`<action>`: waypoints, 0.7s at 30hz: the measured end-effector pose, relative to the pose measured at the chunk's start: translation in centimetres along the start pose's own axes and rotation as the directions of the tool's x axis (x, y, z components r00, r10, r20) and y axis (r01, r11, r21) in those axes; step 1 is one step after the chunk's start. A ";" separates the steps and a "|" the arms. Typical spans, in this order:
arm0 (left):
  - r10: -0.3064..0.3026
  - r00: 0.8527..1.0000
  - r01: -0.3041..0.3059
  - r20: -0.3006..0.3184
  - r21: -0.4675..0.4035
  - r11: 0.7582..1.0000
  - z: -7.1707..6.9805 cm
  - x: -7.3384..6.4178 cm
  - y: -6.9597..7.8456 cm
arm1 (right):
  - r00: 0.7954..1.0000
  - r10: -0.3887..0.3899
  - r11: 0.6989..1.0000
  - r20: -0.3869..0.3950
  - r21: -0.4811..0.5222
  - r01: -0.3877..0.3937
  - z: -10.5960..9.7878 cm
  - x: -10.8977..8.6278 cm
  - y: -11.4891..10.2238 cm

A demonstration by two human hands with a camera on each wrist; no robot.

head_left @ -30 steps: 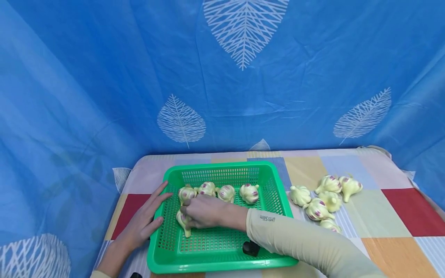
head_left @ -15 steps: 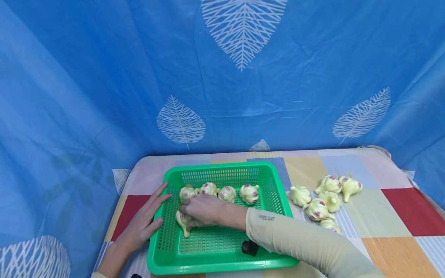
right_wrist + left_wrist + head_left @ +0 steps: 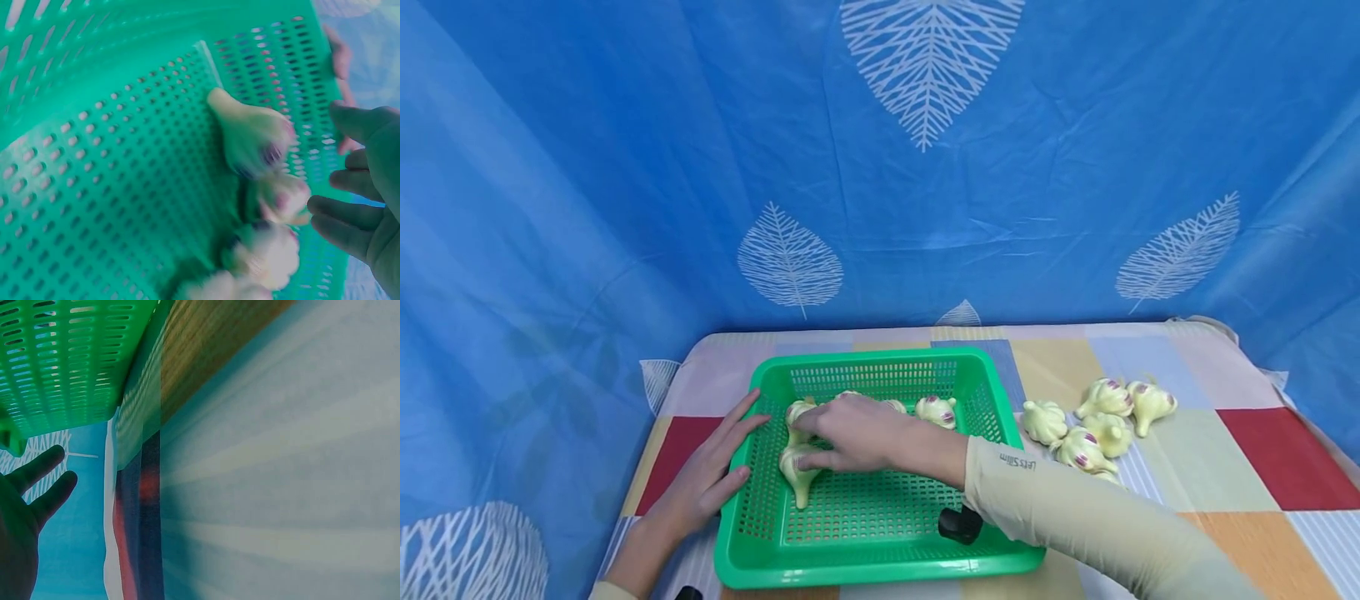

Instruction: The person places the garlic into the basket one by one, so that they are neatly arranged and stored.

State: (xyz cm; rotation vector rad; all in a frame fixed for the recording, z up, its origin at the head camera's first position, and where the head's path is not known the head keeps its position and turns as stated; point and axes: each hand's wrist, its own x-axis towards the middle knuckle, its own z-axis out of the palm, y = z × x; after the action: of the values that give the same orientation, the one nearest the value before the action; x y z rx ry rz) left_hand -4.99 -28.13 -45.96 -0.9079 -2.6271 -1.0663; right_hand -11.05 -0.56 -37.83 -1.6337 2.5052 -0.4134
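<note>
A garlic bulb (image 3: 799,479) with a long stem lies at the left inside the green plastic basket (image 3: 880,577). My right hand (image 3: 867,435) hovers beside it, over the basket's middle. In the right wrist view the right hand's fingers (image 3: 353,219) are extended, apart from the garlic bulb (image 3: 255,137). Behind that hand are several other bulbs, partly hidden; one garlic bulb (image 3: 936,412) sits farther right. My left hand (image 3: 702,482) rests its spread fingers against the basket's left rim. The left wrist view catches it as a dark shape beside the basket wall (image 3: 69,369).
Right of the basket, several loose garlic bulbs (image 3: 1084,450) lie grouped on the patchwork tablecloth (image 3: 1232,533). A blue curtain (image 3: 880,183) with white leaf prints hangs behind the table and along its sides. A black wrist device (image 3: 961,525) shows under the right sleeve.
The right hand has let go of the garlic bulb, its fingers straightening as it lifts and shifts slightly right. The bulb stays at the basket's left. The left hand keeps its place.
</note>
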 end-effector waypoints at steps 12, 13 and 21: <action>-0.012 1.000 0.012 0.004 0.010 1.000 -0.1 0.0 0.1 | 0.988 0.153 0.987 0.024 0.050 -0.154 -4.4 -5.3 0.9; -0.010 1.000 0.010 0.004 0.012 1.000 -0.1 0.0 0.1 | 0.985 0.169 0.984 0.027 0.060 -0.170 -4.6 -5.8 1.0; -0.012 1.000 0.012 0.006 0.012 1.000 0.0 0.1 0.0 | 0.959 0.282 0.948 -0.024 0.163 -0.274 -5.0 -9.9 1.7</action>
State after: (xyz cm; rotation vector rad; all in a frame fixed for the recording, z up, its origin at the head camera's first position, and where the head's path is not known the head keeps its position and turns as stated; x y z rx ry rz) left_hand -5.05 -28.08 -45.87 -0.8958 -2.6448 -1.0503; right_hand -9.76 9.95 -33.98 -1.2042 2.6074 -0.6040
